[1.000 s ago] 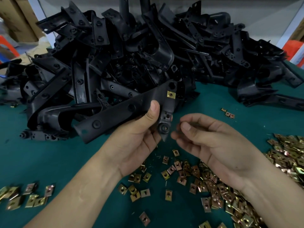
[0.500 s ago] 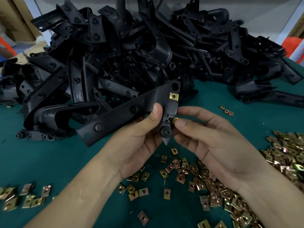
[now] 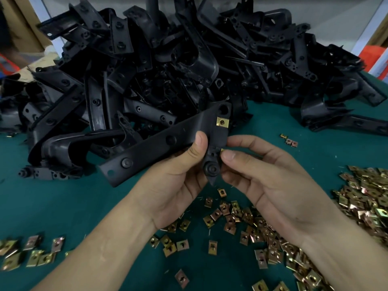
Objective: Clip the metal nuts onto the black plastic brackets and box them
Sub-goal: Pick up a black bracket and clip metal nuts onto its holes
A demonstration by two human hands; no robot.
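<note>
My left hand point(image 3: 174, 185) grips the bracket point(image 3: 168, 141), right hand point(image 3: 270, 185) pinches a nut point(image 3: 222, 150) at its edge; pushed crooked, it could slip off.

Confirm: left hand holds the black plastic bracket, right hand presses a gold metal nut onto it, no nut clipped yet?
Wrong: the head view shows one gold metal nut already clipped on the black plastic bracket, near its upper end. Rest holds.

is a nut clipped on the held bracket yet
Yes, a metal nut sits clipped near the top of the bracket, above the left hand.
</note>
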